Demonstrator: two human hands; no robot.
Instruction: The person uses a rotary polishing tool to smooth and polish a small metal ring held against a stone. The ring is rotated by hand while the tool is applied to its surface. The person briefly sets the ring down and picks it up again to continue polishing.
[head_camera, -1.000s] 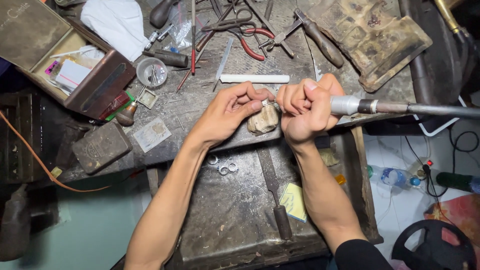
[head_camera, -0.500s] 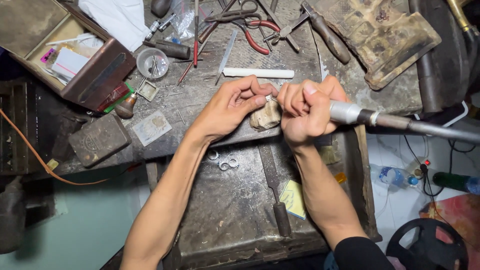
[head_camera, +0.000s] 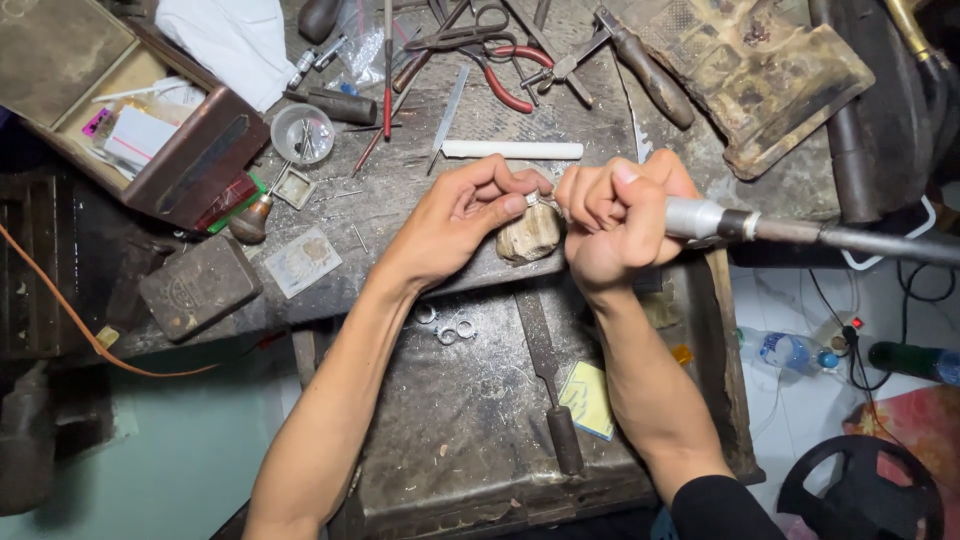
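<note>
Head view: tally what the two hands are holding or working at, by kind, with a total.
Hands: 2, left hand and right hand
Rotary handpiece: 1, the metal handpiece gripped in the right hand
Small metal piece: 1, pinched in the left fingertips
Wooden bench peg: 1, the worn peg under the fingers
Total: 5

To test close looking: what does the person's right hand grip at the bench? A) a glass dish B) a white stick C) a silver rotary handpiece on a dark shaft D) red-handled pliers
C: the right hand is closed around the silver handpiece, whose shaft runs off to the right, while the pliers, white stick and dish lie untouched on the bench.
</note>
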